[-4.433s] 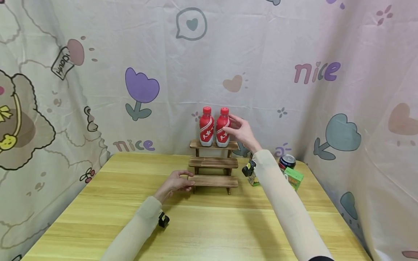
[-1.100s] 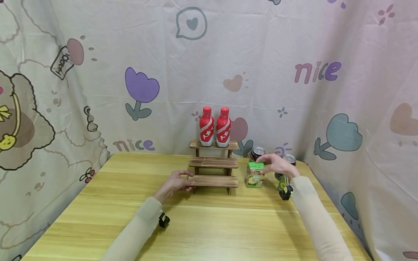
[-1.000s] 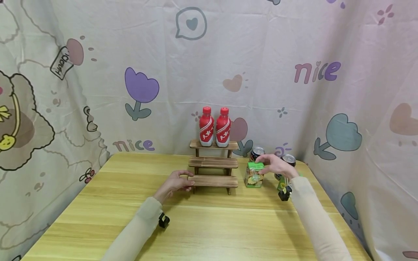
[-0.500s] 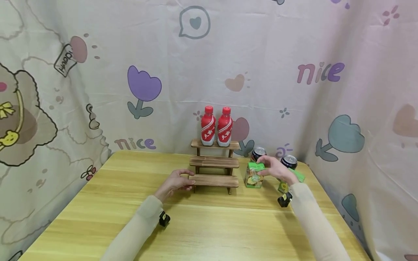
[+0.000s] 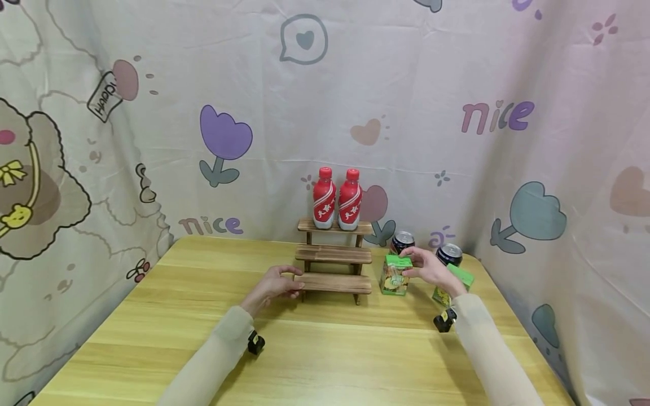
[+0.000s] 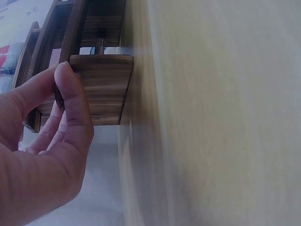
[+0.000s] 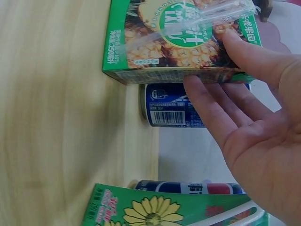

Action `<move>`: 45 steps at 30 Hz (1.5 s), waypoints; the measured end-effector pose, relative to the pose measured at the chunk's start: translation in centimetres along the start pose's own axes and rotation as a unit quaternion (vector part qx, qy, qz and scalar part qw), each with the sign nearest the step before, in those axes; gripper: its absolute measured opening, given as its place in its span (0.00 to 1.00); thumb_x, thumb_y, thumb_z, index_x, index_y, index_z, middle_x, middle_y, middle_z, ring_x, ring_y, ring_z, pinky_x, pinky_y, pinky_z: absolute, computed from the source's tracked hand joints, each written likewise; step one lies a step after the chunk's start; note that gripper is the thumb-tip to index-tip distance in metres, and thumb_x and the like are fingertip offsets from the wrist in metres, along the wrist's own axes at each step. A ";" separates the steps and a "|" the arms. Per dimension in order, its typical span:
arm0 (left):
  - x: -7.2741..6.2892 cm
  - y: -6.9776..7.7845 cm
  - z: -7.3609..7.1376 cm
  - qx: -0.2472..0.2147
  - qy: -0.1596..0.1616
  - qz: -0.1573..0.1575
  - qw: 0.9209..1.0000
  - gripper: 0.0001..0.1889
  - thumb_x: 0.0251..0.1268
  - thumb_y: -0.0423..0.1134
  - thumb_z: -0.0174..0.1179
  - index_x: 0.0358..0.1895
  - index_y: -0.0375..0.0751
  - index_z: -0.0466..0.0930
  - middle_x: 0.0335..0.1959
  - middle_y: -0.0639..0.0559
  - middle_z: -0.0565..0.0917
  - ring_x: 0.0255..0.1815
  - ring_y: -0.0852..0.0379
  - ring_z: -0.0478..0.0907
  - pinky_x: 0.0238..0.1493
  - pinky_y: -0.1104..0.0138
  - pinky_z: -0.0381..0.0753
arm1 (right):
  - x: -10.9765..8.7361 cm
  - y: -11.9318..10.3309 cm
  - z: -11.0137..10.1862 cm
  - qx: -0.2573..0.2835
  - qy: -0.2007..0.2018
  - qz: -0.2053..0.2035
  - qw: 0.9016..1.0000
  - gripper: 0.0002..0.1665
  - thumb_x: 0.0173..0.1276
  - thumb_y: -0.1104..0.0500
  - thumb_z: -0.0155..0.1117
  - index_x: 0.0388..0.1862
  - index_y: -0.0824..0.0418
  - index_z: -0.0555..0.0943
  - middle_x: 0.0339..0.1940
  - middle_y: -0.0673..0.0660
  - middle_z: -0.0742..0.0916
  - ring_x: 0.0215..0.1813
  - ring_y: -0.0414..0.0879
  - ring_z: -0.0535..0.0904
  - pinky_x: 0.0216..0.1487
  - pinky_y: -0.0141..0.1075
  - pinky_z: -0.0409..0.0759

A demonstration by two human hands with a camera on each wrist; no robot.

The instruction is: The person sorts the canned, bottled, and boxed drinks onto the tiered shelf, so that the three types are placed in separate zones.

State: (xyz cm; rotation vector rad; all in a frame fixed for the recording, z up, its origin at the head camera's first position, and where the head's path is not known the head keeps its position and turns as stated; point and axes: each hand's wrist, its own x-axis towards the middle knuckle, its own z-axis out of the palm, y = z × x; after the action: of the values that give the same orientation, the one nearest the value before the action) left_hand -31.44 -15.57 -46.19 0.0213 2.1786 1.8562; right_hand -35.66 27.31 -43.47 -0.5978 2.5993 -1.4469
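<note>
A three-step wooden stand point(image 5: 332, 283) stands on the table. My left hand point(image 5: 274, 285) pinches the left end of its lowest step, thumb on one face and fingers on the other, as the left wrist view shows. On the top step are two red bottles point(image 5: 324, 204) with white bases, side by side. Right of the stand, a green pineapple juice box point(image 5: 396, 276) with a straw on its front stands upright. My right hand point(image 5: 430, 268) holds its right edge, thumb point(image 7: 235, 44) at the front face and fingers point(image 7: 202, 96) at the side.
Behind the juice box stands a dark drink can point(image 5: 403, 241). Farther right are a second can point(image 5: 449, 255) and another green juice box point(image 5: 460, 275), partly behind the right hand. A printed curtain point(image 5: 284, 113) hangs behind the table point(image 5: 325, 361).
My right hand has left the right bottle on the top step and come down to the pineapple juice box, where it has stayed over the last second. My left hand has kept its place.
</note>
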 end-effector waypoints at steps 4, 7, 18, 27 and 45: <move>0.0 0.0 0.0 0.000 -0.002 -0.003 1.000 0.20 0.63 0.27 0.63 0.58 0.31 0.74 0.31 0.41 0.86 0.22 0.58 0.79 0.33 0.63 0.86 | -0.2 0.3 0.3 0.036 -0.005 -0.001 0.999 0.28 0.62 0.68 0.68 0.61 0.62 0.72 0.54 0.67 0.81 0.56 0.56 0.80 0.54 0.43 0.83; 0.0 0.0 0.0 0.002 -0.002 -0.004 1.000 0.20 0.63 0.28 0.63 0.58 0.31 0.74 0.30 0.41 0.86 0.22 0.58 0.79 0.33 0.64 0.85 | -0.4 0.3 0.6 0.061 -0.010 0.006 0.998 0.30 0.63 0.69 0.67 0.63 0.61 0.70 0.57 0.69 0.78 0.57 0.57 0.79 0.53 0.44 0.84; 0.0 0.0 0.1 -0.007 0.006 -0.005 1.000 0.18 0.62 0.26 0.64 0.56 0.33 0.76 0.29 0.42 0.85 0.21 0.57 0.79 0.31 0.64 0.85 | -0.6 0.2 1.4 0.051 0.026 0.011 0.998 0.29 0.63 0.66 0.68 0.62 0.55 0.71 0.62 0.65 0.76 0.65 0.64 0.73 0.57 0.45 0.82; 0.0 0.0 0.0 -0.002 0.000 0.002 1.000 0.20 0.62 0.27 0.64 0.57 0.31 0.74 0.30 0.41 0.85 0.22 0.58 0.80 0.32 0.64 0.86 | -0.7 0.6 1.6 0.040 0.057 -0.004 0.998 0.28 0.61 0.61 0.72 0.60 0.55 0.76 0.62 0.63 0.78 0.64 0.62 0.74 0.58 0.46 0.80; 0.0 -0.1 0.1 -0.010 0.003 0.001 1.000 0.19 0.62 0.27 0.63 0.56 0.31 0.75 0.30 0.42 0.85 0.21 0.58 0.79 0.29 0.66 0.84 | -0.6 -1.4 1.1 0.026 0.095 -0.036 0.994 0.27 0.61 0.59 0.73 0.60 0.57 0.80 0.62 0.61 0.81 0.61 0.55 0.78 0.52 0.31 0.81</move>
State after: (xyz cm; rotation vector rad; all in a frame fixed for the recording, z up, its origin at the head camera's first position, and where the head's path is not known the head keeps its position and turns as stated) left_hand -31.43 -15.47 -46.30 0.0142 2.1657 1.8805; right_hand -34.37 26.01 -42.94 -0.5792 2.6963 -1.6651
